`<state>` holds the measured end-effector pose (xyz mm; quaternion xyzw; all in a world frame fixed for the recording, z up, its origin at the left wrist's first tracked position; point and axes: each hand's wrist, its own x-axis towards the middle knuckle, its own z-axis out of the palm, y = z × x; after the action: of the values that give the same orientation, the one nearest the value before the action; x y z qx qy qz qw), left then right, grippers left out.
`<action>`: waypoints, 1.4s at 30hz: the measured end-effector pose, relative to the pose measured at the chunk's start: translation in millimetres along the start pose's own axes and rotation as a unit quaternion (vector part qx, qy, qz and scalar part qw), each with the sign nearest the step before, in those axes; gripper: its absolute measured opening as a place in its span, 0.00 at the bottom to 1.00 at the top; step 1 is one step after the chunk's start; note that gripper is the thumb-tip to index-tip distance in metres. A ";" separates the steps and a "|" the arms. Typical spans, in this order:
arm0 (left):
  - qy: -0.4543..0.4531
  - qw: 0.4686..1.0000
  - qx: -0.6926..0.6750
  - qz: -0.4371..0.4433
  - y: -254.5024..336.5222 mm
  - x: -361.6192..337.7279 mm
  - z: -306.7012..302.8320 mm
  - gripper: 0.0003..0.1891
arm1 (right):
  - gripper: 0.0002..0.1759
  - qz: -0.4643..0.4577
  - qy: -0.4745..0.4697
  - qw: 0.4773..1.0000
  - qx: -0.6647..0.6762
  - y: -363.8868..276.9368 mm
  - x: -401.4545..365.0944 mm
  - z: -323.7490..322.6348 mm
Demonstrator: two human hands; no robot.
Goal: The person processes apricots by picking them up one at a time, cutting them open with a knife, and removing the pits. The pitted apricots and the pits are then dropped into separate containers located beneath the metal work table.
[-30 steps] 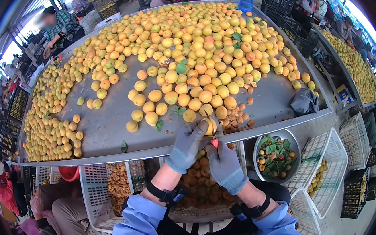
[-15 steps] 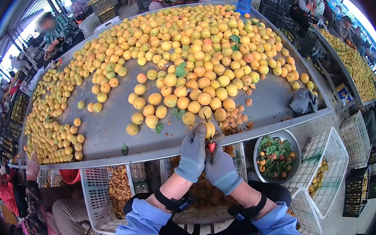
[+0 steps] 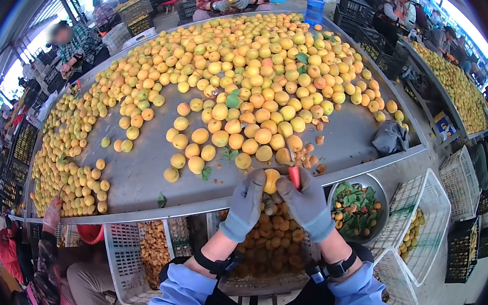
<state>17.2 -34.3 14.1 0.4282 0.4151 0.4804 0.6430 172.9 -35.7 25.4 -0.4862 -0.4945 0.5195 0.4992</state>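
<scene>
Just over the table's near edge, my gloved left hand [image 3: 248,201] grips a yellow apricot [image 3: 272,180] in its fingertips. Closed around the red handle of a small knife [image 3: 295,177] is my gloved right hand [image 3: 305,200], its thin blade pointing up and away from me. The two hands are side by side, the right one close to the apricot. A large heap of apricots [image 3: 262,93] spreads over the metal table [image 3: 142,179] beyond them. Small brown-orange pieces [image 3: 308,157] lie right behind the knife.
Below my hands stands a crate of fruit pieces [image 3: 269,243]. To the right are a metal bowl [image 3: 384,216] with leaves and fruit, and white crates [image 3: 434,205]. A dark plastic bag [image 3: 390,137] and a blue water jug [image 3: 315,7] rest on the table. Co-workers sit around it.
My hands have moved apart. The knife has come away from the apricot and swung so its blade points up, while the apricot stays in my left hand. The view has shifted slightly.
</scene>
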 end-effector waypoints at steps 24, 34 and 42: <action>-0.020 0.950 0.258 0.174 -10.6 2.2 -7.9 0.20 | 0.23 -0.104 -0.114 0.979 -0.135 -16.8 1.3 -9.8; 0.051 0.986 0.118 0.108 -5.6 8.1 -9.6 0.19 | 0.20 -0.019 -0.056 0.998 -0.007 -20.0 1.3 -1.1; -0.149 0.982 0.104 0.044 36.4 6.8 -22.5 0.20 | 0.26 -0.083 -0.088 0.990 -0.068 -7.6 5.1 -8.1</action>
<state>-12.4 -18.1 41.4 0.5773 0.3429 0.3929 0.6283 181.2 -30.2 32.6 -0.4285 -0.6095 0.4822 0.4608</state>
